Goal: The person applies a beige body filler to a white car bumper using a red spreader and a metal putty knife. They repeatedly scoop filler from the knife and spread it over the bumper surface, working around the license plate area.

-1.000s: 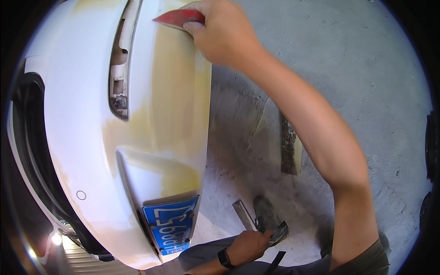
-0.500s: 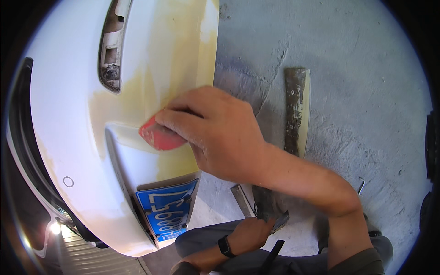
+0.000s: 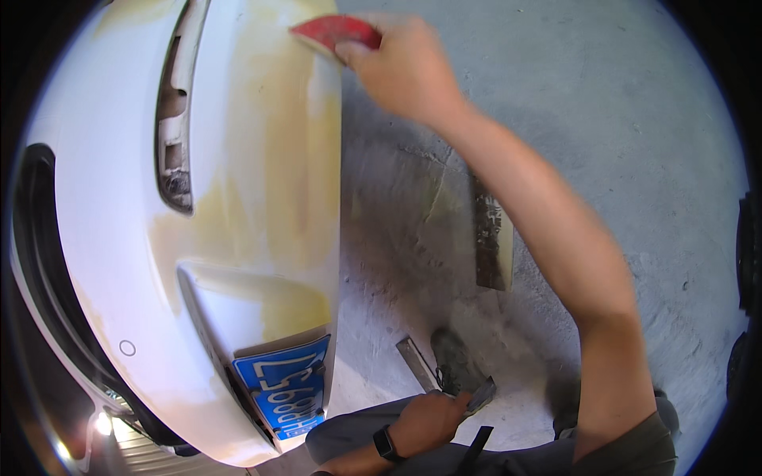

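My right hand (image 3: 413,67) is at the far right edge of a white car bumper (image 3: 119,238). Its closed fingers hold a red half-moon pad (image 3: 341,30), perhaps a folded sanding disc, with a pale lower edge that meets or nearly meets the bumper. Yellowish filler patches (image 3: 286,143) are smeared over the bumper there. Low in the view, my left hand (image 3: 429,420), a dark watch on its wrist, rests over my leg. It is closed around a small dark flat tool (image 3: 481,393), whose kind I cannot make out.
A blue licence plate (image 3: 284,385) sits in the bumper's recess. Above it is a long slot (image 3: 176,119). On the grey concrete floor lie a dark, paint-flecked strip (image 3: 494,238) and a metal bar (image 3: 417,363) beside my shoe (image 3: 459,361). A lamp (image 3: 103,423) glows at lower left.
My right hand has moved up and away along the bumper with the red pad, from above the plate recess to the far edge. The view has shifted slightly. My left hand keeps its hold.
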The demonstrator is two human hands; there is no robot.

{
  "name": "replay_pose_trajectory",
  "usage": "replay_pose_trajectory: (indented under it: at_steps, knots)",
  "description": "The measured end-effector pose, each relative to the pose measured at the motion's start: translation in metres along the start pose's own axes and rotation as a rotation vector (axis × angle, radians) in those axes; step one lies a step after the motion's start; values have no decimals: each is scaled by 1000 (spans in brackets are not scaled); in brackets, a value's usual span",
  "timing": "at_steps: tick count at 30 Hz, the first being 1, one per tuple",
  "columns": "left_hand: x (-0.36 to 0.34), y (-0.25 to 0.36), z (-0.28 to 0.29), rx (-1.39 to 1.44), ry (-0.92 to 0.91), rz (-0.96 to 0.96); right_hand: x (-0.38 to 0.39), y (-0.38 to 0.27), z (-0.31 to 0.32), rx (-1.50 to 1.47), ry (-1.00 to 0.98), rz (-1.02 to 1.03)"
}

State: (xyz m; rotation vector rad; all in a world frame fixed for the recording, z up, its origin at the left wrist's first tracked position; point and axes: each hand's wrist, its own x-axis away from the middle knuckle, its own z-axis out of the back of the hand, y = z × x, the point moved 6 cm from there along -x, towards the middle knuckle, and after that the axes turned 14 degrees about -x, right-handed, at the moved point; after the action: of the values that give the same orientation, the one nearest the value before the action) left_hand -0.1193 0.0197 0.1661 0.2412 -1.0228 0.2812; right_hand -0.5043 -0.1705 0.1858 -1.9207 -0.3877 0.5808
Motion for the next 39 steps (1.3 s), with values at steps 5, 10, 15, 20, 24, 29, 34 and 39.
replay_pose_trajectory:
  at_steps: [5, 10, 15, 20, 24, 29, 34, 39]
  knots:
    - [2, -7, -10, 22, -54, 42, -21, -11, -14, -316, 52, 173]
    - [4, -12, -17, 57, -53, 50, -1, -23, -20, -372, -15, 159]
    - [1, -17, -23, 47, -44, 29, 57, -36, -19, -374, -62, 281]
    - [1, -16, -23, 72, -57, 21, 104, -40, -42, -323, -40, 380]
    - [0, -15, -19, 50, -42, 22, 152, -45, -54, -325, 5, 353]
    - [-4, -12, -19, 32, -98, 31, 193, -46, -62, -365, -29, 271]
    - [-3, -6, -9, 27, -30, 24, 173, -34, -43, -428, -203, 153]
    - [-4, -2, -6, 27, -31, -3, 57, 2, -2, -276, 40, 100]
